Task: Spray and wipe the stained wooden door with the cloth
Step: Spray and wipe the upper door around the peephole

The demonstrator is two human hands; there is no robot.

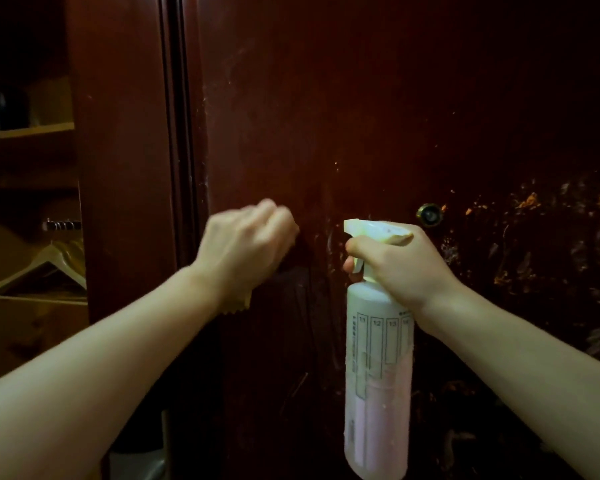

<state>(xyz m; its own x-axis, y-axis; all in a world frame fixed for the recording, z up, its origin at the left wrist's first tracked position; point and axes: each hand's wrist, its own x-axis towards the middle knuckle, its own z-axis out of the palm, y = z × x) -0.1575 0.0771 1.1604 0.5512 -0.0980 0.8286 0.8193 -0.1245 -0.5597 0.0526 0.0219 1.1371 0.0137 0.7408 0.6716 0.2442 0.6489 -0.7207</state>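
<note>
Nearest, the right hand (400, 263) grips the neck of a pale spray bottle (378, 368), forefinger on the trigger, while the left hand (246, 242), fingers curled, presses a mostly hidden cloth (238, 304) against the stained wooden door (361, 116), left of the peephole (430, 213).

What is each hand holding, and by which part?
Right hand grips the spray bottle at its neck, finger on the trigger. Left hand clutches a bunched cloth; only a corner shows.
</note>
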